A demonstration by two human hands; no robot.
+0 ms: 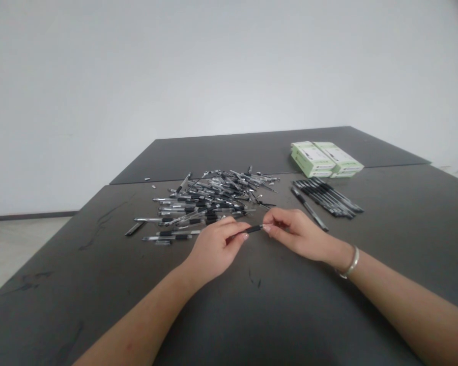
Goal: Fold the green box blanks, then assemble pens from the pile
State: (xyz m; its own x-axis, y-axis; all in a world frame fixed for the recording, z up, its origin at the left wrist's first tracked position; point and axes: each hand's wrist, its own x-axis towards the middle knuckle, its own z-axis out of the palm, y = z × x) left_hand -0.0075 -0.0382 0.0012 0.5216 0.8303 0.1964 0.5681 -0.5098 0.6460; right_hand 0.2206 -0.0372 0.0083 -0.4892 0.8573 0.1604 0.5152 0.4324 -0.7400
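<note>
I have one pen [255, 229] held over the table [290, 315], lying almost level between my two hands, its right end slightly higher. Taking that pen as the middle of my clock, my left hand [218, 245] is at nine o'clock, thumb and fingers closed around the barrel so that part of it is hidden from me. My right hand [298, 233] is at three, thumb and forefinger pinching the pen's right end; the fingertips cover that end, so I can't tell whether a small part is in there too. A silver bracelet [353, 262] rings the right wrist.

Between ten and eleven o'clock I see a loose pile [217, 190] of clear-barrelled pens with black grips, heaped at many angles, its near edge close to my left hand. At two o'clock there's a neat row [326, 197] of pens laid side by side on a slant, with a lone pen [309, 208] just beside it. Beyond the row, between one and two o'clock, green-and-white boxes [326, 158] stand in two adjoining stacks. At twelve, past the table, is a pale wall [229, 66].
</note>
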